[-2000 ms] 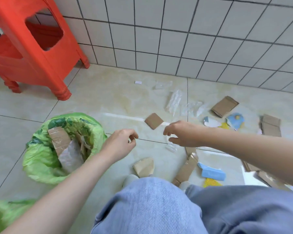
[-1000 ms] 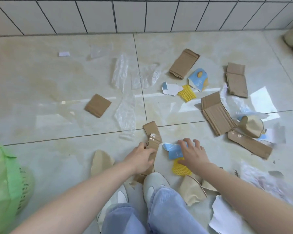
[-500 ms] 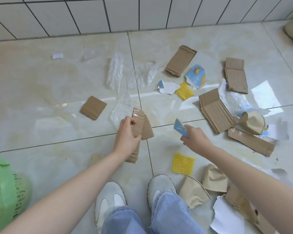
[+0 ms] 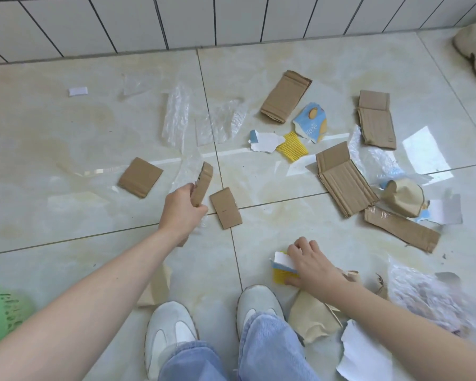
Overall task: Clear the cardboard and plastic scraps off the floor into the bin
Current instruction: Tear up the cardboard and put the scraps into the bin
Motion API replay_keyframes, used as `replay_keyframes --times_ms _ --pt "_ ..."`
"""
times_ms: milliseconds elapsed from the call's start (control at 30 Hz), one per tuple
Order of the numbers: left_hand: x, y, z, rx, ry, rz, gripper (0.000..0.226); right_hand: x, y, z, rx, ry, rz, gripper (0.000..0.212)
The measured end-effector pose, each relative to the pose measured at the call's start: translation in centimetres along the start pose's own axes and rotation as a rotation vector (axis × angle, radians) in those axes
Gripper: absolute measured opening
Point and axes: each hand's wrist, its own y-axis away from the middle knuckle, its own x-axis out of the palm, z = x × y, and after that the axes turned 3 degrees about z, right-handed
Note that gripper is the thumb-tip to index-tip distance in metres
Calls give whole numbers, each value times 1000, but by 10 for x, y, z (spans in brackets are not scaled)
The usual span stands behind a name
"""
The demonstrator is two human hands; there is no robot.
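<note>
Glossy beige floor [image 4: 66, 149] tiles meet a white-tiled wall [image 4: 231, 20] at the top, with bare floor to the left. The left hand [image 4: 183, 209] grips a cardboard strip [image 4: 202, 184]. The right hand [image 4: 312, 266] holds a blue-and-white scrap [image 4: 282, 262] and presses a yellow mesh piece [image 4: 279, 277]. A torn blue wrapper [image 4: 311, 122] reads "gee". The green bin [image 4: 0, 312] sits at lower left, its writing unreadable.

Bare floor [image 4: 52, 149] lies open at left; cardboard scraps [image 4: 344, 185] and plastic film [image 4: 429, 295] crowd the right.

Two white shoes [image 4: 171, 334], two yellow mesh scraps [image 4: 291, 147], two hands [image 4: 182, 213]
</note>
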Motion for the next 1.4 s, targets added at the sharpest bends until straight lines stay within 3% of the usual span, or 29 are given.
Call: replay_keyframes --times_ms 133,200,333,433,600,867,967,1100,1267,1400 --pt "1 -18 16 58 -343 30 9 5 -5 5 70 26 0 81" --pt "2 -25 26 72 -518 87 15 -3 -7 9 55 13 -11 69" --pt "6 -33 37 79 -617 255 7 -11 -23 8 86 -241 -79 29" --pt "9 -33 40 99 -643 202 13 -24 -42 8 123 -511 -122 26" --pt "5 -30 36 187 -797 119 8 -58 -71 4 158 -621 -186 26" --pt "-40 -60 23 76 -386 55 41 -122 -112 -25 210 -549 -289 18" --pt "-60 -80 8 -16 -336 -30 6 -144 -135 -39 232 -548 -337 19" --pt "-73 -108 -12 -96 -117 -113 12 -167 -163 -55 291 -514 -356 25" --pt "-70 -147 -44 -65 -92 -137 57 -187 -193 -57 270 -457 -354 33" --pt "-65 -174 -45 -41 -135 -116 52 -194 -208 -43 166 -368 -347 40"
